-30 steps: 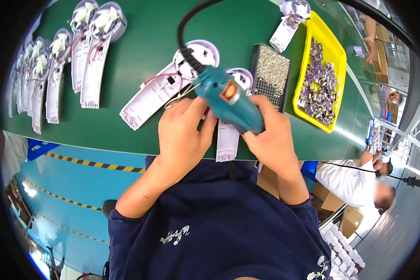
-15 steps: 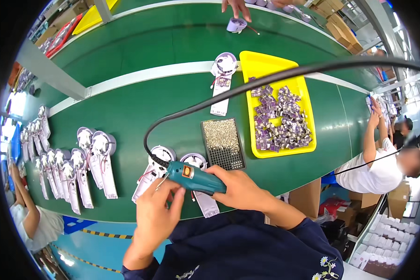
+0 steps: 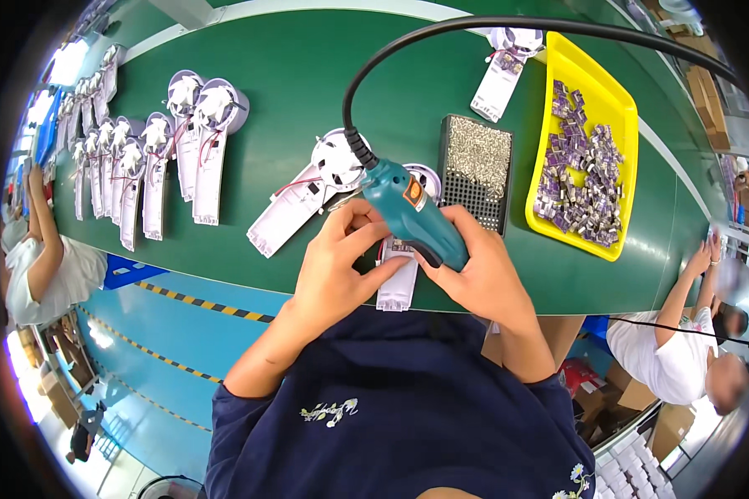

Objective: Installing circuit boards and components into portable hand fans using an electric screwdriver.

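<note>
You have the teal power tool [image 3: 416, 214] over the table's near edge, your right hand [image 3: 493, 279] wrapped around its body. Your left hand [image 3: 333, 266] is curled just beside it, apart from the right; its fingertips are partly hidden behind the tool, so I cannot tell whether they pinch anything. Below lies a white housing [image 3: 397, 291], partly covered by tool and hands. A second housing [image 3: 287, 214] lies aslant to its left.

The green tabletop [image 3: 308, 91] also carries a black perforated tray [image 3: 478, 204] of small metal pieces, a yellow tray [image 3: 570, 58] of purple circuit boards [image 3: 587, 170] and, on your left, a row of housings [image 3: 154, 195]. A black cable [image 3: 474, 22] arches over them from the tool.

Beyond the edge, the floor [image 3: 191, 333] is blue, crossed by black-and-yellow striped tape [image 3: 200, 301]. People in white shirts sit at your left [image 3: 66, 274] and right [image 3: 657, 353], near cardboard boxes [image 3: 670, 428].
</note>
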`<state>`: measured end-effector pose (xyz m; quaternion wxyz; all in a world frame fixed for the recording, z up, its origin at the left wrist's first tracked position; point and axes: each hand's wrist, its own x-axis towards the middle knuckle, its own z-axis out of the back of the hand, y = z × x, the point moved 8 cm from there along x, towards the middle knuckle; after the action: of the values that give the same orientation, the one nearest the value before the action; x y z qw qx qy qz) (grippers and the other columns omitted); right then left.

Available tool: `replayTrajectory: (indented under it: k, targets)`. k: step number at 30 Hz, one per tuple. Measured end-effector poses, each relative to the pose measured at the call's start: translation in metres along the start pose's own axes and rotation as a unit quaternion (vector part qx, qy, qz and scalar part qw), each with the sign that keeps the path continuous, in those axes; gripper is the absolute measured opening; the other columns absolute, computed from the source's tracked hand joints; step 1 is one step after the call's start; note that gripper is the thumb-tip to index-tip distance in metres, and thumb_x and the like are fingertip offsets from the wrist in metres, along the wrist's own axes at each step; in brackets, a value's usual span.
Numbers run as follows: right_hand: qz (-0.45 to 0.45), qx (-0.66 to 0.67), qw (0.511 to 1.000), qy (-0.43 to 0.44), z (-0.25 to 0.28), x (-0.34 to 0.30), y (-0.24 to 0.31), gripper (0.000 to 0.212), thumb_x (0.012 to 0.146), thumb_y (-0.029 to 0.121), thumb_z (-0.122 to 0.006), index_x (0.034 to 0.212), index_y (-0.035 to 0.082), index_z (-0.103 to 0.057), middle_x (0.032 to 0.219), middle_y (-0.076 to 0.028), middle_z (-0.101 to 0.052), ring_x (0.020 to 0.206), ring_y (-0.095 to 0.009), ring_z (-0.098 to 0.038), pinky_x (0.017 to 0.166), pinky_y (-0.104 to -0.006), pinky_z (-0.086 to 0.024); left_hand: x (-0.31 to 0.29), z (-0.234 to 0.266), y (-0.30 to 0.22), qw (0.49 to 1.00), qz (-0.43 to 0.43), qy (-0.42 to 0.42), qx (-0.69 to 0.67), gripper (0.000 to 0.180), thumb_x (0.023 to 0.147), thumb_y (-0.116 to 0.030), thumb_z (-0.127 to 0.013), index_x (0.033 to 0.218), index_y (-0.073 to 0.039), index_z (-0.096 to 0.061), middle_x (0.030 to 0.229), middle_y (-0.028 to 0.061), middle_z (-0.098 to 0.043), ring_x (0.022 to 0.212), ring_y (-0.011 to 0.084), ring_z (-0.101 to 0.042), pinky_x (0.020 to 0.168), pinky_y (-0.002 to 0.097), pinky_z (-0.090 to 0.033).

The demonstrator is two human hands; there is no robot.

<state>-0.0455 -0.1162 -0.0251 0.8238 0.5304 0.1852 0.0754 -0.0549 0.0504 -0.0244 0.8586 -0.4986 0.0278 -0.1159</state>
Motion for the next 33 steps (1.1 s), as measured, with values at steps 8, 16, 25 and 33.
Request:
replayTrajectory:
  k: [8,16,25,33]
  targets:
    - [-0.056,0.019,0.998,-0.005,-0.003,-0.003,-0.004,0.04,0.083,0.015,-0.079,0.115,0.002,-0.06,0.092,-0.01,-0.068,0.082,-0.015,-0.065,0.076,-0.0318,-0.052,0.004,-0.004,0.007,0.999,0.025,0.026,-0.009,0.03,0.072,-0.009,-0.086,0.098,-0.003,-0.073,0.103,0.0064,-0.06,0.072,0.0178,-0.061,0.06,0.0315,-0.053]
    - [0.062,0.348,0.928,-0.116,0.053,-0.022,-0.011,0.083,0.083,0.076,-0.062,0.126,0.005,-0.051,0.079,-0.006,-0.064,0.05,-0.012,-0.053,0.041,-0.0249,-0.038,0.007,-0.004,-0.003,0.999,0.007,0.028,-0.018,0.029,0.073,-0.006,-0.085,0.099,-0.005,-0.073,0.096,0.005,-0.057,0.071,0.0168,-0.059,0.06,0.032,-0.049]
    - [0.478,0.39,0.764,-0.189,0.097,-0.042,0.027,0.089,0.081,0.083,-0.055,0.132,0.01,-0.044,0.082,-0.011,-0.055,0.06,-0.022,-0.051,0.054,-0.0346,-0.044,0.002,-0.005,0.009,0.999,0.023,0.003,-0.047,0.034,0.07,0.003,-0.086,0.101,-0.003,-0.074,0.096,0.0049,-0.057,0.064,0.0113,-0.055,0.058,0.0265,-0.047]
    - [0.484,0.352,0.785,-0.161,0.086,-0.029,0.017,0.087,0.079,0.076,-0.066,0.129,0.007,-0.045,0.086,-0.017,-0.058,0.062,-0.026,-0.054,0.056,-0.0379,-0.046,0.004,-0.009,0.011,0.998,0.033,0.013,-0.055,0.036,0.067,0.005,-0.086,0.1,-0.002,-0.074,0.096,0.0055,-0.058,0.067,0.0111,-0.057,0.059,0.0248,-0.048]
